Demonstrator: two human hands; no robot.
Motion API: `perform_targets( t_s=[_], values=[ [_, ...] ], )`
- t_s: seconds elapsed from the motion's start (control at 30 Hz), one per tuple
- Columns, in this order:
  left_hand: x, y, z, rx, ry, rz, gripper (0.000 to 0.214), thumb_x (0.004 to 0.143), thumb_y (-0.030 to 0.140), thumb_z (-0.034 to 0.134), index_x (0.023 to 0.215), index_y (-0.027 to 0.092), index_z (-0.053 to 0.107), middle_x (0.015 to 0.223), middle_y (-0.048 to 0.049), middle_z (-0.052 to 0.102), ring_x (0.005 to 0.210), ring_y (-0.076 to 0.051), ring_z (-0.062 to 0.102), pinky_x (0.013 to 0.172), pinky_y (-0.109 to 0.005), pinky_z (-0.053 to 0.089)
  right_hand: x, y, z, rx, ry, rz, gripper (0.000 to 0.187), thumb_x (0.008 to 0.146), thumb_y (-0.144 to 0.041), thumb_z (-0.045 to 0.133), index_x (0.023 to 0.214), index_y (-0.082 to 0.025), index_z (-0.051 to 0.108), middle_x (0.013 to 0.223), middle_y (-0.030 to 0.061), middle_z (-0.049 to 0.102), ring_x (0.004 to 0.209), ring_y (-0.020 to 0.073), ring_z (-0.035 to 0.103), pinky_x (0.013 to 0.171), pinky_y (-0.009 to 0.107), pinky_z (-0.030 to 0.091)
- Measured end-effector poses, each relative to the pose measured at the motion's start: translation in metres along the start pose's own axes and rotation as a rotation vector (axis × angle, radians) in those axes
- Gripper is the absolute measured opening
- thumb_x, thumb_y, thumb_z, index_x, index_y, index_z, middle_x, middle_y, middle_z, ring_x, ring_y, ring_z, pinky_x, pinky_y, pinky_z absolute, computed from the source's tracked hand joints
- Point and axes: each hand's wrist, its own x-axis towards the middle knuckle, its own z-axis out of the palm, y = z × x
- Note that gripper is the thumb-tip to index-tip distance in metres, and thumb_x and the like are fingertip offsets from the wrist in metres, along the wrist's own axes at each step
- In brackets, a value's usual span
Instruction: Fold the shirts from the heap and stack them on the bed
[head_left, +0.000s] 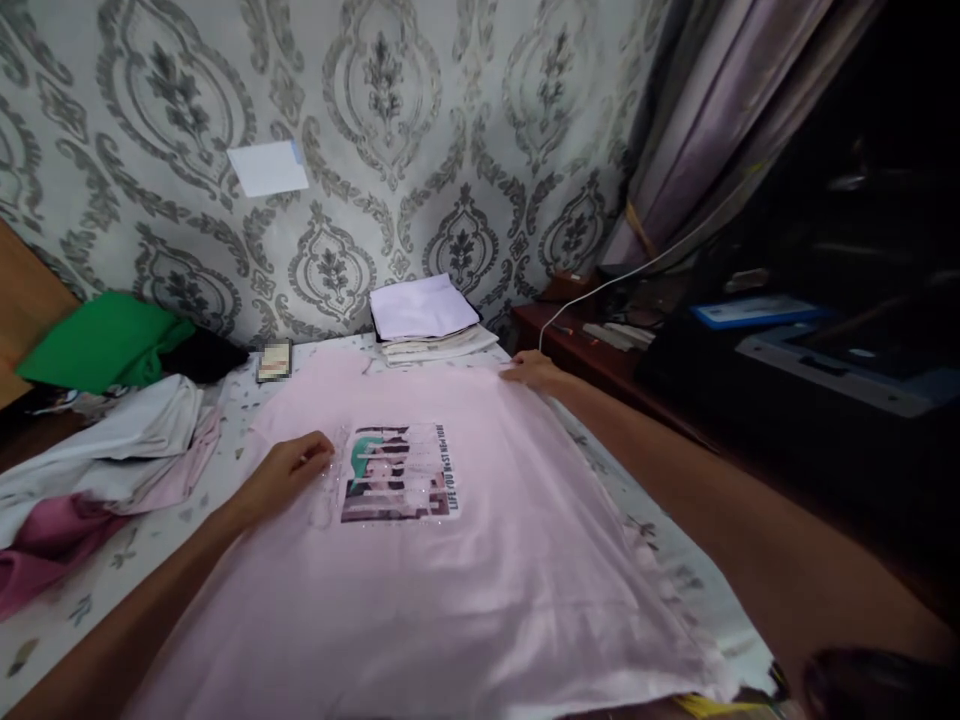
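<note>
A pale pink T-shirt [525, 590] lies spread over the bed, with a printed picture [394, 475] and a line of lettering running sideways beside it. My left hand [296, 465] rests on the shirt just left of the print, its fingers bent together at the cloth. Up at the shirt's far right corner, my right hand [534, 370] has its fingers closed on the edge of the fabric. Some fingertips of both hands are hidden. The cloth between the hands lies mostly smooth, with light creases toward the near side.
Folded clothes [431, 310] are stacked by the wall. At left lie a green garment [109, 340], white clothes [150, 425] and a dark pink one [56, 550]. A small blurred-out object [274, 361] sits behind the shirt. A white cable [600, 284] crosses above a brown cabinet [551, 325].
</note>
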Motion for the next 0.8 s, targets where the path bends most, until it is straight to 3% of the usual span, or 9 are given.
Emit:
perform_targets(
  t_s=[0.1,0.2,0.3,0.4,0.5,0.63,0.7,0.8],
  values=[
    [-0.002,-0.007,0.009,0.082,0.032,0.029,0.036,0.096,0.051,0.041,0.099,0.023,0.063,0.089,-0.0029,0.069,0.080,-0.020,0.062,0.071,-0.032,0.050,0.012,0.003,0.001,0.010,-0.006,0.012,0.018,0.081,-0.028,0.065,0.094,-0.016,0.069,0.089,0.0076,0.072,0.081,0.0203,0.065,0.066,0.027,0.050],
    [-0.007,-0.023,0.016,0.208,0.122,0.180,0.038,0.097,0.051,0.042,0.115,0.025,0.064,0.115,-0.0065,0.068,0.106,-0.026,0.063,0.092,-0.040,0.051,0.010,0.006,-0.001,0.021,0.046,-0.031,0.021,0.086,-0.027,0.058,0.104,-0.019,0.065,0.100,0.0074,0.071,0.091,0.0211,0.065,0.072,0.027,0.050],
    [-0.014,-0.038,0.023,0.341,0.162,0.306,0.041,0.099,0.048,0.043,0.130,0.027,0.060,0.137,-0.0079,0.061,0.126,-0.029,0.056,0.106,-0.046,0.046,0.000,0.011,-0.003,-0.067,0.055,-0.053,0.025,0.091,-0.030,0.051,0.111,-0.021,0.063,0.108,0.0117,0.070,0.099,0.0266,0.064,0.079,0.035,0.050],
    [-0.017,-0.038,0.028,0.425,0.150,0.336,0.044,0.102,0.046,0.038,0.136,0.026,0.057,0.142,-0.0107,0.057,0.130,-0.029,0.055,0.110,-0.047,0.045,-0.010,0.010,0.001,-0.181,0.075,-0.010,0.031,0.093,-0.028,0.046,0.118,-0.018,0.061,0.118,0.0195,0.066,0.100,0.0336,0.065,0.081,0.046,0.050],
    [-0.011,-0.027,0.031,0.470,0.068,0.285,0.048,0.103,0.047,0.033,0.142,0.025,0.051,0.151,-0.0119,0.050,0.140,-0.027,0.046,0.117,-0.050,0.036,-0.021,-0.006,0.012,-0.197,0.166,-0.093,0.037,0.093,-0.025,0.041,0.124,-0.019,0.059,0.130,0.0223,0.060,0.111,0.0375,0.062,0.083,0.050,0.051],
    [0.009,-0.021,0.030,0.454,-0.070,0.160,0.060,0.103,0.054,0.027,0.156,0.025,0.032,0.165,-0.0090,0.029,0.153,-0.022,0.024,0.124,-0.047,0.021,-0.047,-0.033,0.040,-0.121,0.099,-0.463,0.043,0.097,-0.035,0.037,0.129,-0.017,0.059,0.137,0.0180,0.060,0.128,0.0323,0.055,0.106,0.047,0.046],
    [0.020,-0.030,0.023,0.454,-0.106,0.060,0.066,0.102,0.057,0.025,0.158,0.023,0.025,0.167,-0.0092,0.021,0.155,-0.022,0.016,0.125,-0.046,0.015,-0.059,-0.036,0.056,-0.106,0.035,-0.574,0.050,0.099,-0.042,0.033,0.135,-0.017,0.057,0.145,0.0152,0.056,0.137,0.0298,0.049,0.113,0.047,0.040],
    [0.033,-0.057,0.002,0.478,-0.063,-0.136,0.072,0.100,0.058,0.026,0.158,0.016,0.026,0.167,-0.0133,0.017,0.155,-0.025,0.011,0.125,-0.046,0.011,-0.063,-0.024,0.069,-0.119,0.024,-0.545,0.055,0.099,-0.048,0.030,0.140,-0.020,0.054,0.151,0.0139,0.051,0.142,0.0297,0.044,0.114,0.052,0.038]
  ],
)
